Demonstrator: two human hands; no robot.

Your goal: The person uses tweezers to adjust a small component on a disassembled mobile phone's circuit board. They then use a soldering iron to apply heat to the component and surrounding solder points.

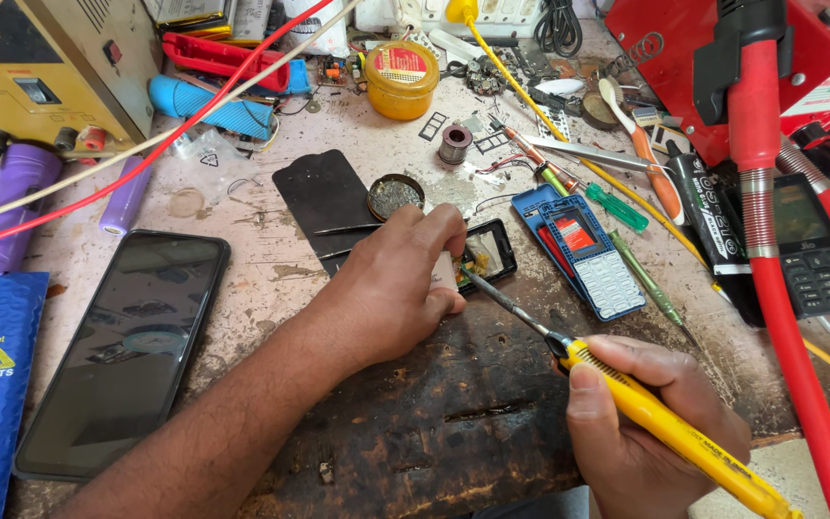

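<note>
Two hands on the bench, both busy. Far left: yellow power supply (45, 67), two purple cells (12, 207) just in front of it. Near left: big black smartphone (122, 351) lying flat, screen up, parked clear of the work zone. Centre: left hand (391, 279) curled over a small black phone part (487, 255), thumb and fingers pinched together on something pale at its edge, likely steadying it, though the exact grip is hidden behind the knuckles. Part sits on the scorched wooden work board (434, 423), which takes the heat rather than the table. Tweezers (348, 231) and a round tin of flux or solder waste (396, 197) just beyond the hand, within reach. Right hand (650, 423) closed in a pen grip around the yellow soldering iron (670, 428), tip angled up-left, touching or just at the part. Right of that: blue keypad phone frame (588, 255), opened. Far right: red hose (770, 250).
</note>
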